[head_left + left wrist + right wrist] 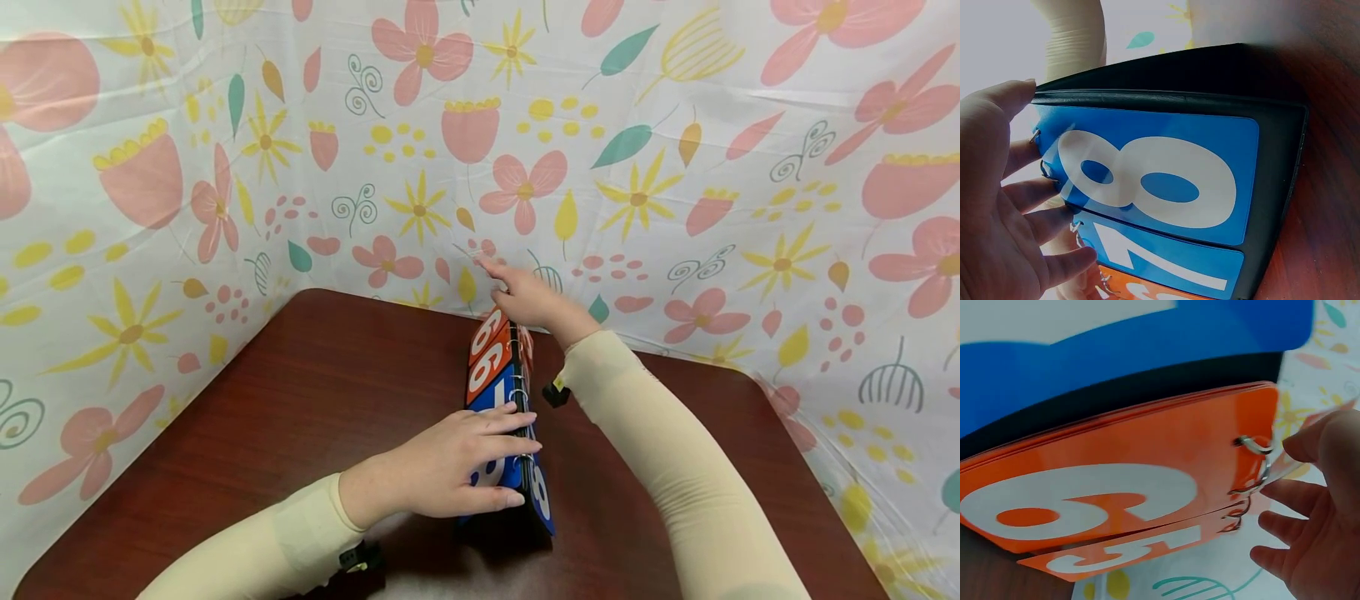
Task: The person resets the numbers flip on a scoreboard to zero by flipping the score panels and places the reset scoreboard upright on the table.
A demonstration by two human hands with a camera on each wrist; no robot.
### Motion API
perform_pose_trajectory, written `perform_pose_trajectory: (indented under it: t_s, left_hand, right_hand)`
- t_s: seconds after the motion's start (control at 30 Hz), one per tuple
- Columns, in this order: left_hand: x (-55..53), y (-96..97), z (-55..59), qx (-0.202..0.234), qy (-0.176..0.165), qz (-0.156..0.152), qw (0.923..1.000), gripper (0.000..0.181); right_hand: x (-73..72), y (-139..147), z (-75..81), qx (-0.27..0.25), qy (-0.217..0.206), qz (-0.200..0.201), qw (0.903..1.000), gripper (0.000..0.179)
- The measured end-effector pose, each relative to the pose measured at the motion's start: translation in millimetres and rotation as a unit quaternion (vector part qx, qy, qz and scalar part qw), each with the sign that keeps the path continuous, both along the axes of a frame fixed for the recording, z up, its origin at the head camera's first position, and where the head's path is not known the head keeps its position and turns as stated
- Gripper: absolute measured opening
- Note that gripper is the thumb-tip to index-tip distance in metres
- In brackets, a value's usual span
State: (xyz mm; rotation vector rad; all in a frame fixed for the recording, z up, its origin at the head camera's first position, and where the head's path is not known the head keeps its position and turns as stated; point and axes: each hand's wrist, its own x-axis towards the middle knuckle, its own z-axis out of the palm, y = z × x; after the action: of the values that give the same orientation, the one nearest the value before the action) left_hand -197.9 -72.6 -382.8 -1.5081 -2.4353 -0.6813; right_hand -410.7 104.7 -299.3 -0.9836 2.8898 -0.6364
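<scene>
A tabletop flip scoreboard (491,398) stands like a tent, its number cards hung on metal rings along the top. My left hand (442,462) lies across its near top edge, fingers spread over the rings. In the left wrist view, a blue card with an 8 (1244,181) hangs beside another blue card (1232,265). My right hand (528,298) is at the far top end, index finger extended. Its thumb and fingertips are close to the rings (1254,447) of an orange card with a 6 (1222,450), above an orange card with a 5 (1163,547).
The scoreboard stands on a dark reddish-brown table (360,367) with rounded far corners. A white curtain (645,275) with flower and leaf prints hangs close behind the table and along its sides. Small black devices sit at both wrists, the right one (556,392) under the sleeve cuff.
</scene>
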Motion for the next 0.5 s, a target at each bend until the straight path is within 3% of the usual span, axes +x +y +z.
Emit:
perform_pose_trajectory:
  t_s: [0.2, 0.5]
  left_hand:
    - [0.4, 0.8, 1.4, 0.0, -0.002, -0.002, 1.0, 0.056]
    - [0.6, 1.0, 1.1, -0.002, -0.004, -0.001, 1.0, 0.055]
  right_hand:
    - [-1.3, 2.1, -9.9, 0.041, 0.024, 0.012, 0.9988, 0.057]
    - [-1.2, -4.6, -17.4, 0.093, 0.017, 0.013, 0.9954, 0.043]
